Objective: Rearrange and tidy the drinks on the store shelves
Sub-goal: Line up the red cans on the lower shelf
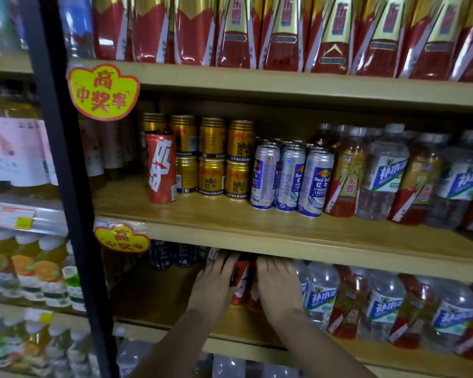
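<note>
Both my hands reach into the lower wooden shelf. My left hand and my right hand press from either side on a small group of red cans with white lettering, standing upright between them. How many cans are in the group is hidden by my fingers. One more can of the same red kind stands alone on the middle shelf, left of the stacked gold Red Bull cans.
Silver-blue Red Bull cans and clear and amber bottles fill the middle shelf's right. Water bottles crowd right of my right hand. Dark cans stand behind at left. A black cooler frame bounds the left.
</note>
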The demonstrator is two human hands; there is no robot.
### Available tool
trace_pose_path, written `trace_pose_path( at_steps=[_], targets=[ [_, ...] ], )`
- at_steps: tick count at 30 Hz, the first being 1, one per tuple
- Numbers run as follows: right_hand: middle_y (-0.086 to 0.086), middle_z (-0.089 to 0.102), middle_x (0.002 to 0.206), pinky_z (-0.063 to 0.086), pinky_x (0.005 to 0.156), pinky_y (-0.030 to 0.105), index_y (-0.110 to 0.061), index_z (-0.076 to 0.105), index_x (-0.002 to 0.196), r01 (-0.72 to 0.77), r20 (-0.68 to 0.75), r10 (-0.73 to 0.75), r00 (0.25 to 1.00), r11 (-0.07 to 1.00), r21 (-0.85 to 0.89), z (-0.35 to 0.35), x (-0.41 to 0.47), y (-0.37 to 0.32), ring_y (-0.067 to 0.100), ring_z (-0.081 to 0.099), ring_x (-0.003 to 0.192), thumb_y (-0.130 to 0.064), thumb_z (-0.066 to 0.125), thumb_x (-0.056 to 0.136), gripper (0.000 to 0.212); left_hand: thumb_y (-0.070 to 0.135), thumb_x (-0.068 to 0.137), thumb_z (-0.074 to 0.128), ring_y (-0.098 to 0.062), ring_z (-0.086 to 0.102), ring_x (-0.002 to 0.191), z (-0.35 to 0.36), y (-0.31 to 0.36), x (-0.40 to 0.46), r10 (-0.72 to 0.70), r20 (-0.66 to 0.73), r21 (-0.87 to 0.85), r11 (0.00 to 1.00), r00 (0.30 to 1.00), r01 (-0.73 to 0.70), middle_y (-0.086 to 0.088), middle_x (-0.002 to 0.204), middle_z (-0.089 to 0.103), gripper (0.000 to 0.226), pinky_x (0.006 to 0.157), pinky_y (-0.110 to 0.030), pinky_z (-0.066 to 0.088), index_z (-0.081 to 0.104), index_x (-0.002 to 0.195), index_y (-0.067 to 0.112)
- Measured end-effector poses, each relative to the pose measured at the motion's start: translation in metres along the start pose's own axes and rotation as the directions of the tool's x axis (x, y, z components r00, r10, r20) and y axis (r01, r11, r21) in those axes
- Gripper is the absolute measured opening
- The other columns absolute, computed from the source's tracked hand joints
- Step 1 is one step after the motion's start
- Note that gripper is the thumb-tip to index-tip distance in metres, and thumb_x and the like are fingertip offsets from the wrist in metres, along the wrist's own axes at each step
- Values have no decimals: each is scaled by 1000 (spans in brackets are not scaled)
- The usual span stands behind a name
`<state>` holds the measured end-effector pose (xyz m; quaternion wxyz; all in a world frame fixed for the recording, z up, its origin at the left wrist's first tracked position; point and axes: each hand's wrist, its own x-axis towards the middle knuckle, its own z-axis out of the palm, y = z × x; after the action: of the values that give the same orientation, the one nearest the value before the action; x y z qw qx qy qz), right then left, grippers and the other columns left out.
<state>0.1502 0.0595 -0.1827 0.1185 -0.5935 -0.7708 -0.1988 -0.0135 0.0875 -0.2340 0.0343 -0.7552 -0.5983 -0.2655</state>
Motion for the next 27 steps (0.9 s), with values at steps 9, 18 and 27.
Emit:
trace_pose_path(
  at_steps=[9,18,27],
  targets=[
    [-6,67,97,45,81,25,-20,70,114,419,-513,-192,836,828,373,-67,-32,-35,15,59,93,-25,66,81,34,13,87,56,-12,60,84,-128,5,-55,300,-526,-12,933,796,-359,7,96,64,14,71,-24,51,63,96,21],
    [-2,55,142,48,105,32,-28,38,152,209,-297,-35,954,790,577,-133,98,-80,14,50,132,-35,62,98,59,26,93,64,-31,50,120,-262,-33,69,-19,-531,79,994,847,72,-10,141,44,59,96,-45,49,38,146,25],
    [-2,52,148,45,106,41,-36,34,153,109,-92,-66,994,767,632,-108,116,-76,21,47,135,-63,61,89,74,33,89,72,-16,61,103,-244,-50,73,-69,-454,-224,974,888,-39,3,126,50,61,71,-22,49,33,135,45]
  ],
)
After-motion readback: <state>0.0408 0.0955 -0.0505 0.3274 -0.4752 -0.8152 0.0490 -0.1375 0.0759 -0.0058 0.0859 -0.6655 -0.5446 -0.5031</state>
